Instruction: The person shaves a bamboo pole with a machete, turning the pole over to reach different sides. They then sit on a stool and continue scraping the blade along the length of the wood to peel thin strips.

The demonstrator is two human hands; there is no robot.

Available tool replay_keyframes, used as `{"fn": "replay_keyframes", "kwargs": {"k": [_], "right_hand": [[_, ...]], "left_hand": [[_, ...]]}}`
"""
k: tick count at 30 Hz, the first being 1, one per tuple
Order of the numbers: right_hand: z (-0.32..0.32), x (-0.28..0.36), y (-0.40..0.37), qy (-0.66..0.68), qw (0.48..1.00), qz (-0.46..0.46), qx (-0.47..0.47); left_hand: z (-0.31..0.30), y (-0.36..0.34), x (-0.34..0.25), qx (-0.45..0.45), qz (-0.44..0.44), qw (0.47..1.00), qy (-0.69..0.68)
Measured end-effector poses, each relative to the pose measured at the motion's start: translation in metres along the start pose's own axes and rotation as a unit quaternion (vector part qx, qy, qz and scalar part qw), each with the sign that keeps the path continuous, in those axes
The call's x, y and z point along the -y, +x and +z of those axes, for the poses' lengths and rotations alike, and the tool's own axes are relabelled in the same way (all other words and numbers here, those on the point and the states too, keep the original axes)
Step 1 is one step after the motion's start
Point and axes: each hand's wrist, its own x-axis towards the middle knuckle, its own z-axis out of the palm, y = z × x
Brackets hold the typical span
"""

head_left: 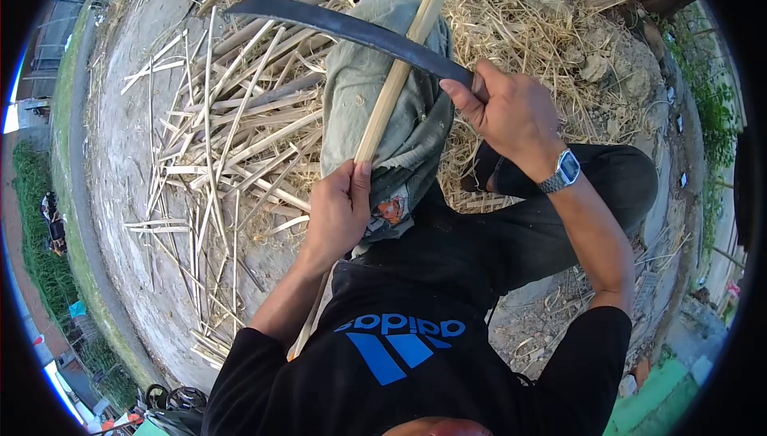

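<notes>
My right hand (518, 109) is closed around the handle end of a long curved machete (343, 27), its dark blade reaching up to the left. The blade lies across a pale split bamboo strip (387, 105). Fingers and thumb of my left hand (339, 206) pinch the lower part of this strip. Under the strip, a grey-green cloth (351, 101) covers my bent leg. The strip slants over the cloth, its far end beyond the blade. Below my left hand, a thin length continues down past my side.
Several split bamboo strips (220, 188) lie in a loose heap on the ground to the left. Curly shavings (535, 29) cover the ground ahead and to the right, near a clod of earth (623, 65). My other leg (575, 196) is folded out to the right.
</notes>
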Motion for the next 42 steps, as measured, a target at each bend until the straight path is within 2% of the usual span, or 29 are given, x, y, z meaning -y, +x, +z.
{"fn": "replay_keyframes", "kwargs": {"k": [3, 6, 8, 10, 12, 14, 16, 18, 22, 27, 31, 32, 34, 36, 38, 39, 40, 42], "right_hand": [[0.000, -0.001, -0.001, -0.008, 1.000, 0.002, 0.004], [0.004, 0.001, 0.005, -0.001, 1.000, 0.009, -0.009], [0.004, 0.002, 0.004, -0.046, 0.999, 0.011, -0.015], [0.000, -0.008, 0.004, -0.061, 0.998, -0.030, -0.010], [-0.001, -0.019, 0.022, -0.023, 1.000, 0.000, -0.012], [-0.011, -0.017, 0.034, -0.006, 0.997, 0.068, -0.026], [-0.010, -0.011, 0.021, -0.024, 0.999, 0.043, -0.016], [-0.003, -0.009, 0.010, -0.037, 0.999, -0.020, 0.003], [-0.002, -0.025, 0.032, -0.045, 0.998, -0.037, -0.040], [-0.006, -0.004, 0.036, -0.039, 0.998, 0.010, -0.057], [0.011, 0.008, 0.020, -0.021, 0.997, -0.064, -0.028], [0.011, 0.000, 0.029, -0.018, 0.998, -0.062, -0.026], [0.004, -0.017, 0.051, 0.013, 0.999, 0.028, -0.021], [0.002, -0.007, 0.050, -0.007, 0.999, 0.005, -0.047], [0.001, 0.003, 0.042, 0.004, 0.998, -0.032, -0.054], [0.008, 0.002, 0.037, -0.015, 0.994, -0.077, -0.078], [0.011, -0.009, 0.041, -0.012, 0.995, -0.070, -0.074], [0.008, -0.061, 0.071, -0.072, 0.995, -0.001, -0.071]], "left_hand": [[-0.004, -0.002, 0.002, 0.009, 0.010, 1.000, 0.008], [-0.005, 0.002, -0.007, 0.014, -0.021, 1.000, -0.012], [-0.001, 0.002, 0.000, 0.004, -0.008, 1.000, -0.007], [-0.003, 0.000, 0.001, 0.014, -0.004, 1.000, -0.022], [-0.005, -0.006, 0.000, 0.036, -0.022, 0.999, -0.005], [-0.004, -0.002, -0.001, 0.039, -0.032, 0.998, -0.028], [-0.005, 0.005, -0.001, 0.039, -0.025, 0.998, -0.031], [-0.003, 0.001, 0.001, 0.045, -0.045, 0.997, -0.041], [-0.008, 0.015, -0.017, 0.040, -0.045, 0.997, -0.047], [-0.009, 0.024, -0.020, 0.021, -0.017, 1.000, -0.003], [-0.009, 0.020, -0.018, 0.012, -0.008, 1.000, 0.005], [-0.010, 0.021, -0.019, 0.014, -0.011, 1.000, 0.007], [-0.009, 0.020, -0.028, -0.005, -0.002, 0.999, -0.033], [-0.008, 0.018, -0.030, -0.008, -0.020, 1.000, -0.006], [-0.004, 0.025, -0.017, -0.014, 0.019, 1.000, 0.001], [-0.005, 0.024, -0.014, -0.011, 0.011, 1.000, 0.008], [-0.008, 0.021, -0.013, -0.004, 0.007, 1.000, 0.011], [-0.012, 0.017, -0.017, 0.002, 0.006, 1.000, -0.016]]}}
